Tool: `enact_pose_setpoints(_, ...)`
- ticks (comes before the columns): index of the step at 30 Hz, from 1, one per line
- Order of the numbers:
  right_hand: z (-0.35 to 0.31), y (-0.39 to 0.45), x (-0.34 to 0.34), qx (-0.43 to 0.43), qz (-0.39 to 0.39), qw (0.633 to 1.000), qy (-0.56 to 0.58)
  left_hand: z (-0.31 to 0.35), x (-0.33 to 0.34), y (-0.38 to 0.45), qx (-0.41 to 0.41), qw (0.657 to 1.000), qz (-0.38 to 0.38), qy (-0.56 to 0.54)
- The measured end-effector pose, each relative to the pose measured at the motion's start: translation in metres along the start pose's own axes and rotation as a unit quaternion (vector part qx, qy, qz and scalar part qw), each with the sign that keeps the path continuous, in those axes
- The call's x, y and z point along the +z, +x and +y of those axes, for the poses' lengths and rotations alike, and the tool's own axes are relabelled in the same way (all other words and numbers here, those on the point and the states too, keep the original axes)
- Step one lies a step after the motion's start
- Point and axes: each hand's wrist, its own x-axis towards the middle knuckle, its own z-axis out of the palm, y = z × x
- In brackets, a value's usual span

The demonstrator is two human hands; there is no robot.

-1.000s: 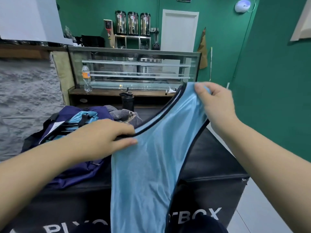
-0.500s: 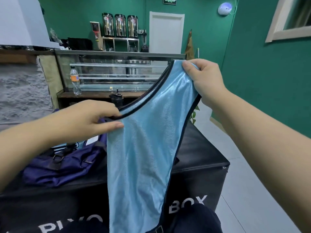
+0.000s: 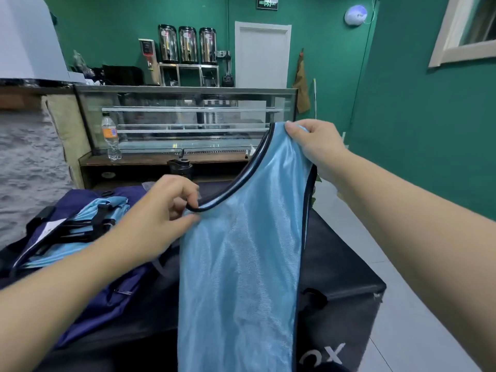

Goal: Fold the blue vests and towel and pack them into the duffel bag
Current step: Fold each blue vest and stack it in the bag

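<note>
Both hands (image 3: 318,146) pinch the raised blue vest (image 3: 241,264) by its trim.

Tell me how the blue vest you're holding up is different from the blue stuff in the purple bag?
The held vest hangs opened out in the air, while the blue fabric in the duffel bag lies folded flat. The held vest is pinched at its top by the left hand and the right hand; nothing touches the packed fabric. The held vest's black-trimmed neckline shows; black straps cross the packed fabric. Both are the same shiny light blue.
</note>
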Motion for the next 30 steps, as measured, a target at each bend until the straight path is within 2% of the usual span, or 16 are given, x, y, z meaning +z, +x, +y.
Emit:
enact_pose_setpoints(2,0.022,0.019,0.013,-0.001,-0.009,0.999,-0.049,-0.031,0.017,0.009,-0.077,0.997,0.007,-0.028)
enact_pose_setpoints(6,0.067,0.055,0.044,-0.028,-0.03,0.993,-0.107,-0.081,0.049,0.03,-0.19,0.979,0.059,0.046)
enact_pose_setpoints(9,0.099,0.083,0.068,-0.039,-0.029,0.993,-0.106,-0.108,0.071,0.046,-0.229,0.97,0.073,0.041)
enact_pose_setpoints(14,0.139,0.122,0.094,-0.048,-0.05,0.989,-0.129,-0.146,0.098,0.064,-0.246,0.959,0.14,-0.011)
enact_pose_setpoints(18,0.172,0.141,0.108,-0.04,-0.063,0.989,-0.129,-0.172,0.119,0.069,-0.206,0.968,0.145,-0.018)
enact_pose_setpoints(21,0.204,0.147,0.12,-0.024,-0.074,0.985,-0.151,-0.196,0.137,0.068,-0.213,0.965,0.15,-0.013)
enact_pose_setpoints(25,0.244,0.145,0.135,0.001,-0.107,0.974,-0.201,-0.226,0.16,0.06,-0.227,0.966,0.126,0.018)
enact_pose_setpoints(30,0.274,0.138,0.145,0.032,-0.148,0.964,-0.219,-0.255,0.171,0.051,-0.249,0.966,0.05,0.049)
